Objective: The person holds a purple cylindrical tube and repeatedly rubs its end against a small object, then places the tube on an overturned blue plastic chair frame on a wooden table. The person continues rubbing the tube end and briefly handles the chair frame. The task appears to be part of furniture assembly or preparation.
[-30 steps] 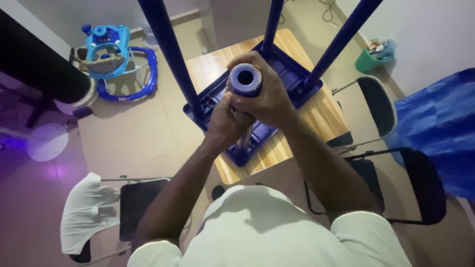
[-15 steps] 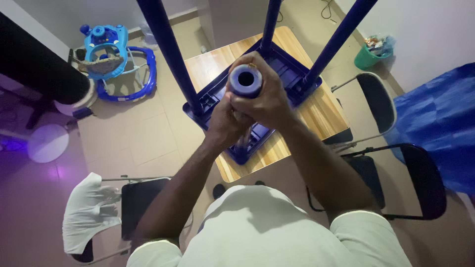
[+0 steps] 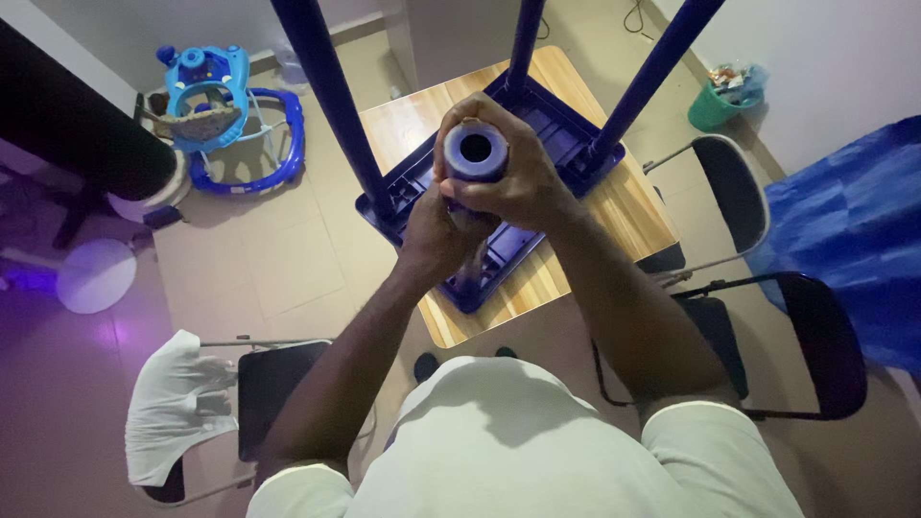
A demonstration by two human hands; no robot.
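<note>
Hands (image 3: 484, 197): both clamped round near stool leg (image 3: 475, 153) | Obstacles: three other blue legs (image 3: 331, 96) rising left, centre, right; upturned stool seat (image 3: 537, 125) covering most of tabletop (image 3: 624, 206) | Free: gaps between legs; bare tabletop strip at right and near edge | Flanks: black chairs (image 3: 767, 317) right, draped chair (image 3: 192, 403) left

One head-worn camera looks almost straight down from high above the person's chest. It sits close to both hands (image 3: 489, 192), which fill the middle of the frame; the wooden table (image 3: 614, 221) lies farther below, and the tiled floor (image 3: 278, 269) spreads out around it.
</note>
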